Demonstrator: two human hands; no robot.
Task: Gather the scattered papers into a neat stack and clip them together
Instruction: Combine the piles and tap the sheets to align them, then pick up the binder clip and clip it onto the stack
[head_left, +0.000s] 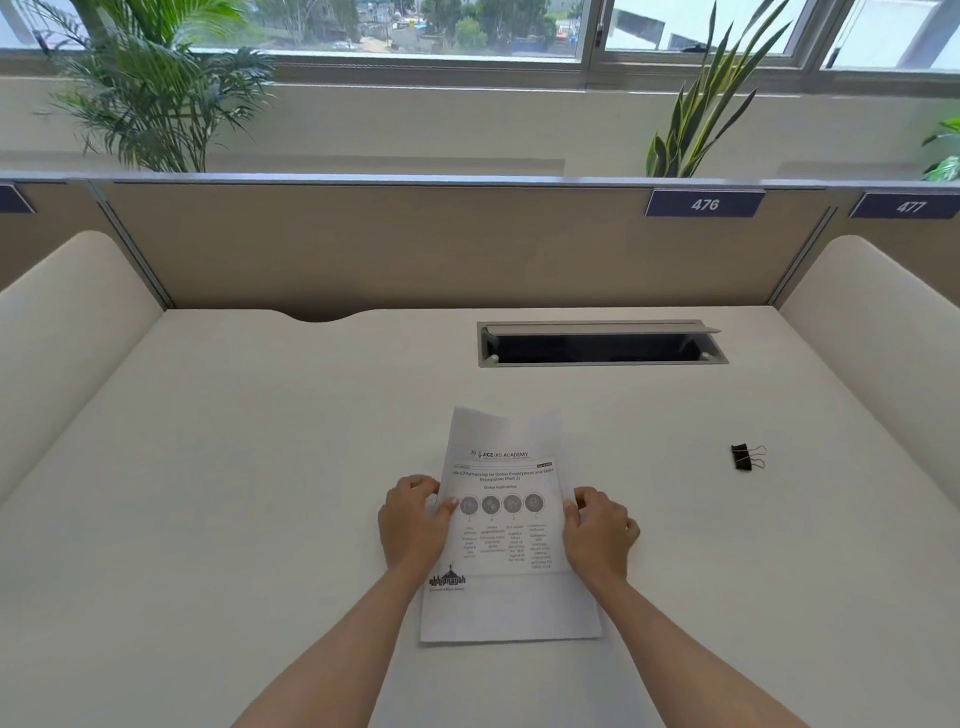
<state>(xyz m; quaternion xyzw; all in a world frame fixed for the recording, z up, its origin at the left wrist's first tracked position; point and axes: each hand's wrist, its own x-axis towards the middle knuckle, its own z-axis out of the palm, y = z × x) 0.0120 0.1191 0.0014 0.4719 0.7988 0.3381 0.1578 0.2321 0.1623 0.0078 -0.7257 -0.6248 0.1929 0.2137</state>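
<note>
A stack of white printed papers lies on the white desk just in front of me, its top sheet showing a heading, a row of grey circles and text columns. My left hand grips the stack's left edge, thumb on top of the sheet. On the right edge, my right hand holds the stack with curled fingers. The far end of the top sheet curls up slightly. A black binder clip with wire handles lies alone on the desk, well to the right of the papers.
An open cable tray slot is set into the desk behind the papers. A beige partition labelled 476 closes the back, with rounded white side panels left and right. Plants stand behind it.
</note>
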